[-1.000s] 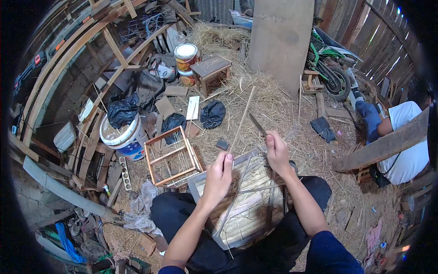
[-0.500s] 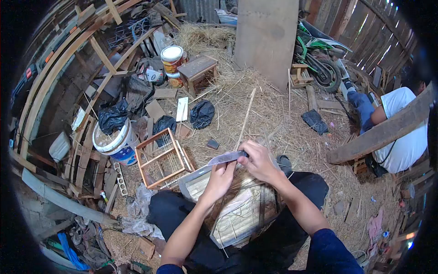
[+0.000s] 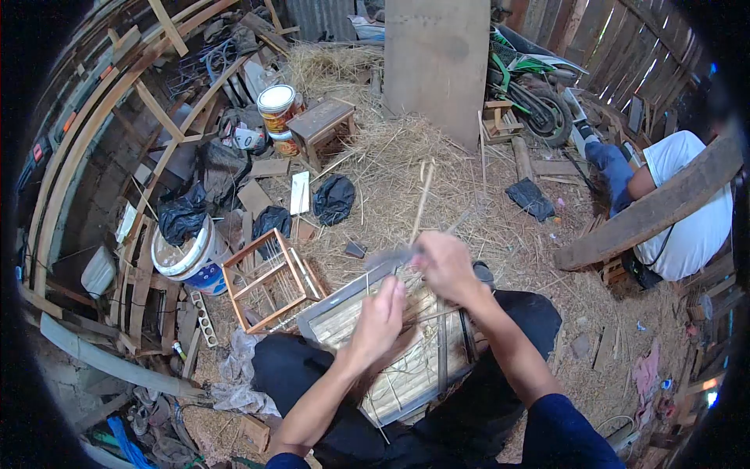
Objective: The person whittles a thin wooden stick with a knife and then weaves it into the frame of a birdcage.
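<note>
Bamboo strip and blade held over a slatted frame on the lap.

The slatted frame (image 3: 344, 299) is propped across the thighs, seemingly as a rest that keeps the work close. The left hand (image 3: 380, 316) is closed in a pinch on the lower end of the bamboo strip (image 3: 423, 199), which is angled up and away. The right hand (image 3: 447, 266) is fisted on what appears, through blur, to be a knife (image 3: 388, 256). A wooden cage (image 3: 266, 280) is just beside the frame's left edge. Open straw (image 3: 406, 152) is left ahead, and another person (image 3: 687, 219) is seated well apart.
</note>
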The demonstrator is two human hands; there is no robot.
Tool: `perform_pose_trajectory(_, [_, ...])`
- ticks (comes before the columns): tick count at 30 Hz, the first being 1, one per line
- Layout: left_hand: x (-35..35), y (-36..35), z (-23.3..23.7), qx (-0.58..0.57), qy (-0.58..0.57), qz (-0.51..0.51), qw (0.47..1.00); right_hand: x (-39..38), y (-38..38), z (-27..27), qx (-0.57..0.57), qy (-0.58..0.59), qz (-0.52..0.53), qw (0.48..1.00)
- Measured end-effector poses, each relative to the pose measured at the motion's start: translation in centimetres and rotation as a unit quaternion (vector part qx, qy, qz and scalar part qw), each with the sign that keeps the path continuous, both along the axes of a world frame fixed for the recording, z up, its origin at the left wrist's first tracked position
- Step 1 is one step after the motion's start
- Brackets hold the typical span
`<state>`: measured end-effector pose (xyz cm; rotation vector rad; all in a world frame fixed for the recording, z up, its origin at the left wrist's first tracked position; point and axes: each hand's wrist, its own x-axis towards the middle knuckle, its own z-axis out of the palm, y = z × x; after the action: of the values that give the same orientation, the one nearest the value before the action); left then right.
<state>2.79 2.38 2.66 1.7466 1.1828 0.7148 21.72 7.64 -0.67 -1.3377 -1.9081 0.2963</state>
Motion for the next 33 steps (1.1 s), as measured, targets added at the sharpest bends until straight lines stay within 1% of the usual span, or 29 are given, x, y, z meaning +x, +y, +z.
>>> perform_pose_trajectory(1, [0.2, -0.9, 0.1, -0.038, 0.004, -0.005, 0.999, 1.1, 1.1, -0.7, -0.017, 0.043, -0.076, 0.996])
perform_pose_trajectory(2, [0.5, -1.8, -1.4, -0.091, 0.000, -0.052, 0.994, 3.5, 2.2, -0.2, -0.022, 0.066, -0.137, 0.988])
perform_pose_trajectory(3, [0.7, -2.7, -1.8, -0.028, 0.012, -0.098, 0.995, 5.6, 2.9, 0.2, -0.027, 0.088, -0.197, 0.976])
perform_pose_trajectory(4, [0.9, -3.0, -1.8, 0.038, 0.025, -0.140, 0.989, 6.1, 3.1, 0.5, -0.014, 0.096, -0.191, 0.977])
perform_pose_trajectory(5, [1.1, -2.8, -1.6, 0.000, -0.057, -0.119, 0.991, 6.3, 3.4, 0.9, 0.000, 0.104, -0.181, 0.978])
perform_pose_trajectory(6, [0.9, -2.2, -1.5, 0.004, -0.078, -0.063, 0.995, 6.1, 3.5, 1.1, 0.012, 0.111, -0.172, 0.979])
perform_pose_trajectory(7, [0.5, -1.3, -1.5, 0.007, -0.100, -0.008, 0.995, 5.4, 2.9, 0.8, -0.029, 0.111, -0.149, 0.982])
perform_pose_trajectory(8, [-0.1, -0.3, -1.7, 0.011, -0.121, 0.048, 0.991, 4.4, 2.3, 0.3, -0.033, 0.114, -0.138, 0.983])
perform_pose_trajectory(9, [-1.7, 0.9, -2.2, -0.050, -0.080, 0.057, 0.994, 3.1, 1.9, -0.2, -0.035, 0.116, -0.124, 0.985])
perform_pose_trajectory(10, [-2.3, 1.5, -2.6, -0.100, -0.186, 0.073, 0.975, 2.1, 1.5, -0.2, -0.037, 0.119, -0.111, 0.986])
perform_pose_trajectory(11, [-2.8, 1.5, -2.6, -0.140, -0.243, 0.073, 0.957, 1.7, 1.0, 0.1, -0.095, 0.081, -0.092, 0.988])
perform_pose_trajectory(12, [-3.1, 1.7, -1.6, -0.178, -0.300, 0.072, 0.934, 1.3, 1.1, 0.2, -0.084, 0.085, -0.088, 0.989])
perform_pose_trajectory(15, [-3.6, 1.9, -0.1, -0.226, -0.365, 0.093, 0.898, 0.3, 1.5, 0.2, -0.065, 0.090, -0.060, 0.992])
perform_pose_trajectory(18, [-4.6, 2.5, -0.8, -0.275, -0.446, 0.075, 0.848, -1.6, 0.8, 0.6, -0.038, 0.134, -0.014, 0.990])
perform_pose_trajectory(19, [-4.8, 2.7, -0.4, -0.300, -0.457, 0.070, 0.834, -1.9, 0.4, 0.7, -0.028, 0.108, 0.002, 0.994])
perform_pose_trajectory(22, [-5.3, 3.1, -0.8, -0.338, -0.497, 0.046, 0.798, -3.5, 0.0, 1.0, -0.014, 0.110, 0.032, 0.993])
perform_pose_trajectory(23, [-5.5, 3.0, -0.7, -0.340, -0.493, 0.051, 0.800, -4.1, 0.2, 0.8, 0.022, 0.108, 0.025, 0.994])
perform_pose_trajectory(26, [-5.3, 2.8, -0.6, -0.347, -0.482, 0.056, 0.802, -4.8, 0.0, 1.9, -0.029, 0.016, 0.036, 0.999])
perform_pose_trajectory(29, [-5.4, 2.7, -0.6, -0.345, -0.462, 0.065, 0.814, -6.0, 0.3, 1.1, 0.015, 0.044, 0.067, 0.997])
perform_pose_trajectory(31, [-5.3, 2.6, -0.4, -0.344, -0.438, 0.083, 0.827, -6.3, 0.3, 1.0, 0.002, 0.046, 0.101, 0.994])
perform_pose_trajectory(33, [-5.1, 2.7, -1.5, -0.235, -0.334, 0.081, 0.909, -6.5, 0.2, 1.0, -0.004, 0.053, 0.123, 0.991])
